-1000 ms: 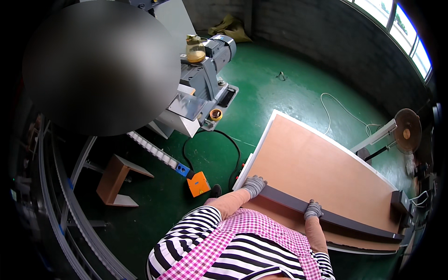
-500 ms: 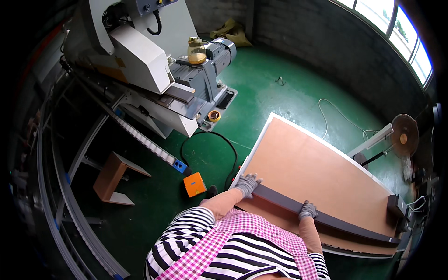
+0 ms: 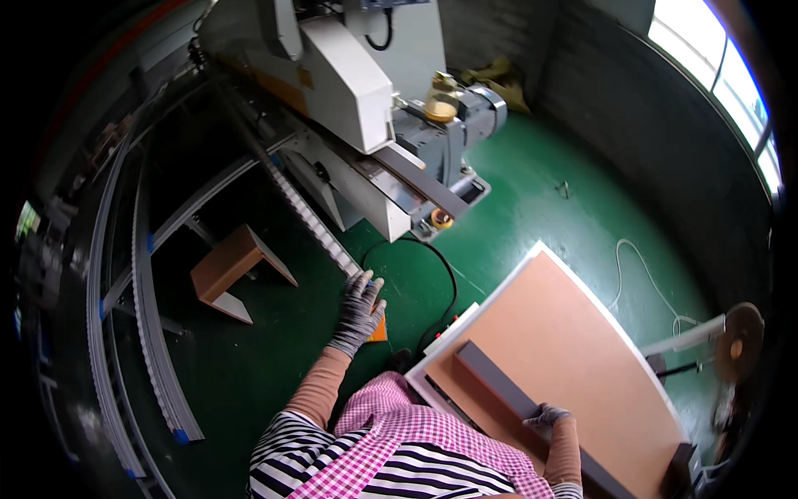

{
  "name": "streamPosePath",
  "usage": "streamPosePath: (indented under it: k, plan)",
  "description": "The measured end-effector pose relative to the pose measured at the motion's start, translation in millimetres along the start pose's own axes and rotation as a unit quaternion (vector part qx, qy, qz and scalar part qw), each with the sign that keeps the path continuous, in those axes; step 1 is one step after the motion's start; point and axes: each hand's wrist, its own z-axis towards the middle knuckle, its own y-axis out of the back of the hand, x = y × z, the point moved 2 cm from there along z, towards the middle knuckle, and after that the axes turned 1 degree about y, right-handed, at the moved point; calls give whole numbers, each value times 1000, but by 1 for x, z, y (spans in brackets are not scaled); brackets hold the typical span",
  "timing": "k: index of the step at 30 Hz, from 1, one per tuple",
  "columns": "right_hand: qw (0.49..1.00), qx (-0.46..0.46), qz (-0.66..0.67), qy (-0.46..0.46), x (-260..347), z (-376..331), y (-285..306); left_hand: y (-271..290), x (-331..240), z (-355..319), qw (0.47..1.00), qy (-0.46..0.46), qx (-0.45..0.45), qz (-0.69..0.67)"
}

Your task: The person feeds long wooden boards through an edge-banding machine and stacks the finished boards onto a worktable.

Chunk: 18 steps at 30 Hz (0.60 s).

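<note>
My left hand, in a grey glove, is stretched out with fingers apart over the near end of a roller rail. Whether it touches the rail I cannot tell. Below it, partly covered, is an orange box. My right hand, also gloved, is closed around the edge of a long dark grey board lying on a brown-topped table. A narrow dark strip sticks out of the white and grey machine ahead of me.
An angled brown panel piece stands at the left, near metal rails. A black cable curves across the green floor. A fan stands beyond the table's right side.
My left hand has left the dark grey board and reached left to the roller rail's end. My right hand still holds the board. The dark strip protrudes further from the machine.
</note>
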Motion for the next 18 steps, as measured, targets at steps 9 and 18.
streamPosePath:
  k: [9,18]
  plan:
    - [561,-11,775,290,210,9,123,-1,75,82,996,25,-56,57]
    - [287,82,879,372,321,11,183,-20,99,82,998,39,57,11]
